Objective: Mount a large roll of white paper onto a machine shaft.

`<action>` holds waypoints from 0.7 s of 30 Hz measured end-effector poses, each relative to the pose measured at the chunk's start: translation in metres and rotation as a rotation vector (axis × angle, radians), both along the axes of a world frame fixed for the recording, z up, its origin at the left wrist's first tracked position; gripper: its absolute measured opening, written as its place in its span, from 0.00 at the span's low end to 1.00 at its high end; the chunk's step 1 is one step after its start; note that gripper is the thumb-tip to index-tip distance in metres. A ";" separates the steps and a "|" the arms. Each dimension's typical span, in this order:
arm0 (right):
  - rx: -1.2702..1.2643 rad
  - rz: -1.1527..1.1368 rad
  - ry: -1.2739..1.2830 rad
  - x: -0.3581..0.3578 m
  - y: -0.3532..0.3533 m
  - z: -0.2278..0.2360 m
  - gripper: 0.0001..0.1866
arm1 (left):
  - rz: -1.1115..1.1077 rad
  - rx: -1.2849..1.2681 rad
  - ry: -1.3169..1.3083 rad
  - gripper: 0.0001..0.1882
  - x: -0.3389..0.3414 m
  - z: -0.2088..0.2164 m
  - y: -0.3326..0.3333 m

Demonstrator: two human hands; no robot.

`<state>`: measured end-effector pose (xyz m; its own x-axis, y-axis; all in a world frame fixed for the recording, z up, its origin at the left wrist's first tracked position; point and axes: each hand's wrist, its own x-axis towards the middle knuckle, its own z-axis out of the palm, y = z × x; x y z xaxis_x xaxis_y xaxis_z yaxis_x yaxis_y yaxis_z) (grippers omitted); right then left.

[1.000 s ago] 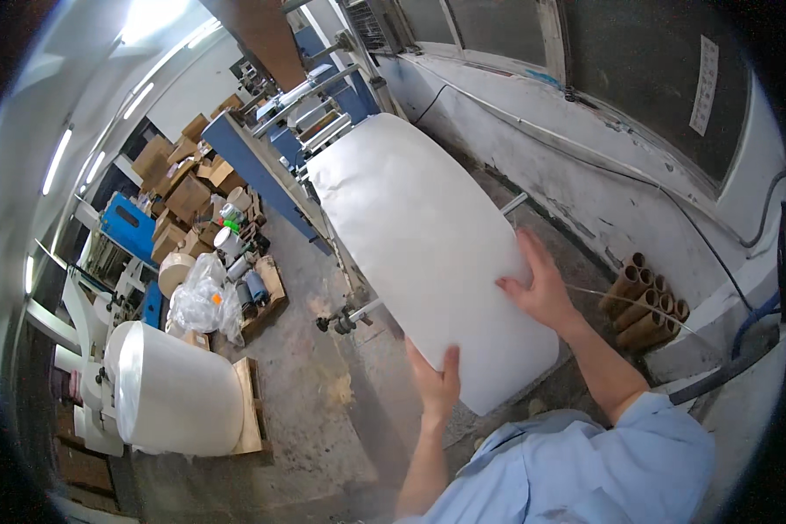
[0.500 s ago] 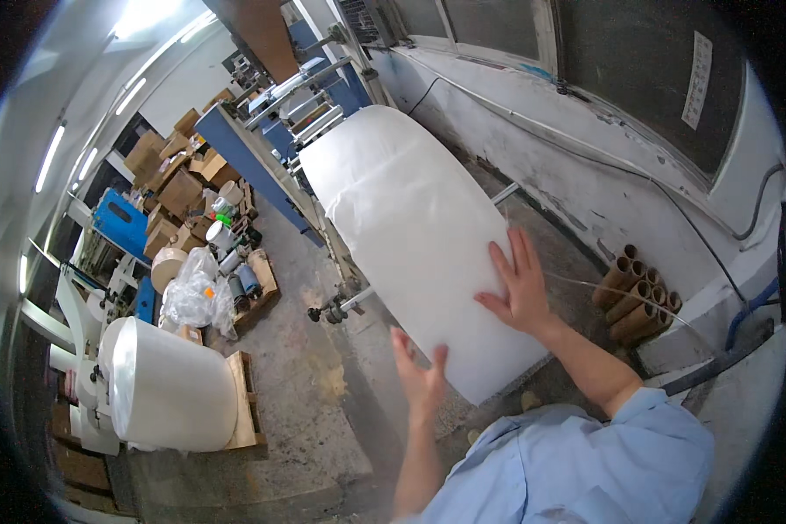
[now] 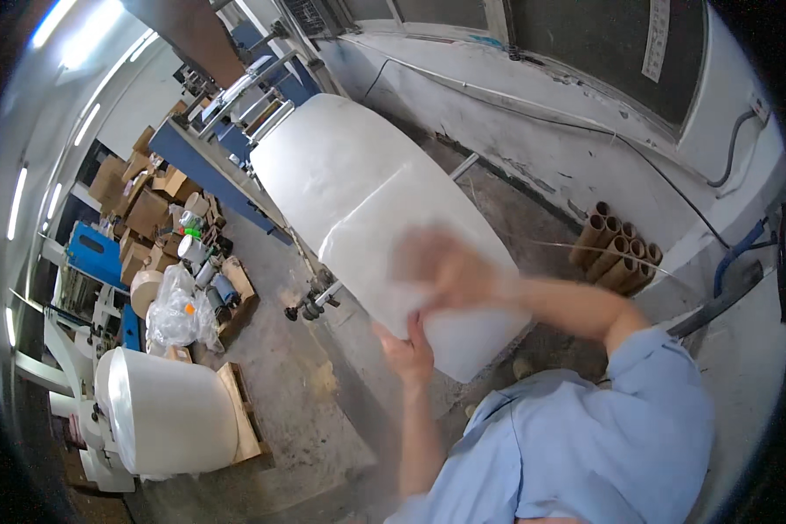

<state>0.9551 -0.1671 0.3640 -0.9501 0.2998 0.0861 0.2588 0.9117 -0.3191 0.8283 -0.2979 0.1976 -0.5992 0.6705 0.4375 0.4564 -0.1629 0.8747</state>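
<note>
A broad white plastic sheet [image 3: 323, 148] with a slight sheen slopes from the machine's rollers toward me, with a crease across its middle. My right hand [image 3: 441, 269] is over the sheet's lower half, smeared by motion, so its fingers cannot be made out. At the sheet's left edge is my left hand [image 3: 408, 354]. Its thumb points up over the sheet, apart from the fingers, which lie along the edge. A metal shaft [image 3: 330, 295] sticks out from beneath the sheet on both sides.
Blue machine frame [image 3: 210, 179] stands beyond the sheet. Several brown cardboard tubes [image 3: 616, 249] stand by the white wall [image 3: 463, 113] at right. On the left, a large white roll [image 3: 179, 410] rests on a wooden pallet [image 3: 243, 410]. Cardboard boxes [image 3: 148, 210] and clear plastic wrap [image 3: 175, 310] lie farther back.
My right hand has swept left across the sheet from its right side. My left hand has moved up slightly, its thumb now over the sheet's edge. The view has shifted a little.
</note>
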 end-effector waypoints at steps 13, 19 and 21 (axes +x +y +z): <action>0.270 -0.172 0.623 0.003 0.078 -0.022 0.33 | 0.095 -0.031 0.046 0.38 0.020 -0.010 -0.002; 0.225 -0.094 0.635 0.013 0.079 -0.030 0.12 | 0.120 -0.103 0.039 0.39 0.021 -0.012 -0.001; 0.243 -0.060 0.721 0.019 0.066 -0.022 0.11 | 0.135 -0.105 0.079 0.39 0.017 -0.015 0.000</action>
